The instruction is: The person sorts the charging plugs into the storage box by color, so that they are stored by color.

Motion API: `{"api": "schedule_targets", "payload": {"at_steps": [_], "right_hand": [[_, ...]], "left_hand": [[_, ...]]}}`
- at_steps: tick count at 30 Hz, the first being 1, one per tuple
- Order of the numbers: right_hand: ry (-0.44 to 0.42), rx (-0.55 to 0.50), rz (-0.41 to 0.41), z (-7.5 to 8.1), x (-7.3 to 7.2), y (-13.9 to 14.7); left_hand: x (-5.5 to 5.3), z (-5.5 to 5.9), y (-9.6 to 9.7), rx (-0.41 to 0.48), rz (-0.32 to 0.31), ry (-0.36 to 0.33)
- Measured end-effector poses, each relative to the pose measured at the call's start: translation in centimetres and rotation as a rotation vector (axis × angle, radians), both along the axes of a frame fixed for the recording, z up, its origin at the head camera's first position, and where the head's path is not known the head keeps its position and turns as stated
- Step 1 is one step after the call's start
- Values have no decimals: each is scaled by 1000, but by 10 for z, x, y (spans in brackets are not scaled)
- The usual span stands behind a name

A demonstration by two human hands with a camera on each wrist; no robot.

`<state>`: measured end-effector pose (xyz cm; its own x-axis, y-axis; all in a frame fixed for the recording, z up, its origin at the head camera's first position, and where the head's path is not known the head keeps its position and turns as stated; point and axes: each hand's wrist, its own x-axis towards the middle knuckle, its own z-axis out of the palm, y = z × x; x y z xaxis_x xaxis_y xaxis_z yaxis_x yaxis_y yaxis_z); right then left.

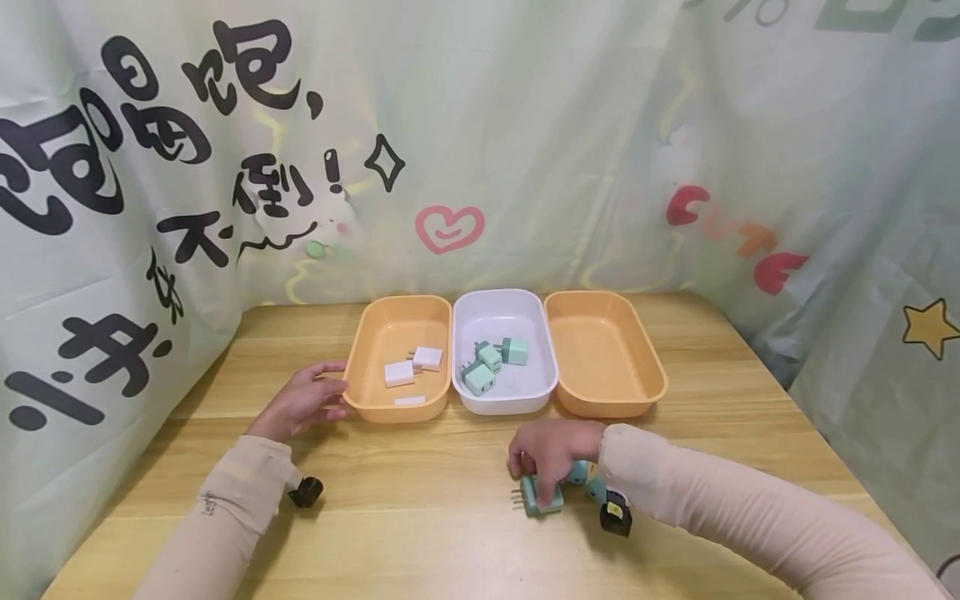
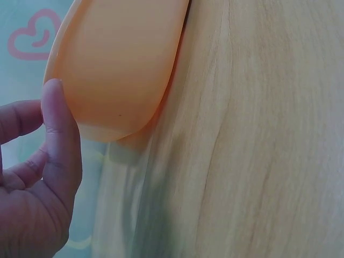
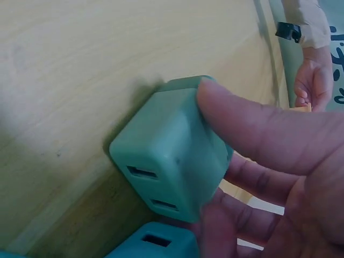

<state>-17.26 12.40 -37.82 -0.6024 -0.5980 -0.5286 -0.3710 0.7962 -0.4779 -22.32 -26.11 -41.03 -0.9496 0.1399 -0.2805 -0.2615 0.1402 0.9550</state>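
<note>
In the head view, my right hand pinches a green USB charger low over the table, its prongs pointing left. Its two USB slots show on the charger in the right wrist view, with the thumb along one side. Two bluer chargers lie beside that hand, partly hidden by it. On the left, my left hand is at the outer wall of the left orange tray, fingers relaxed, thumb tip by the rim. Several white chargers lie in that tray.
A white tray in the middle holds several green chargers. Against its right side stands another orange tray. All three stand in a row on the wooden table, before a printed curtain.
</note>
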Motion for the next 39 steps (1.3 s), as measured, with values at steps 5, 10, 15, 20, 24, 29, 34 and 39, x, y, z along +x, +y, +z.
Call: {"api": "schedule_targets", "payload": {"at_steps": [5,10,15,20,24,29,34,39], "right_hand": [[35,38,13,-1,1,-2],[15,29,33,-2,-2,-3],[-16,12,24,3,-9,-4],[1,15,21,12,-16,-6],[-47,-18,-12,19,-21,-8],[-94,-39,-80,29,-26,-12],[-117,-64,-109,37,-33,-15],[-99,-67,-103,43,-40,-17]], "left_hand": [[0,1,0,6,-10,6],[1,1,1,4,-8,3],[1,1,0,-1,-3,-4],[1,2,1,-7,-9,-1],[0,1,0,-8,-7,-2],[-1,0,-2,-11,-9,3],[-1,0,-2,-9,-3,-4],[0,1,0,2,-11,-3]]}}
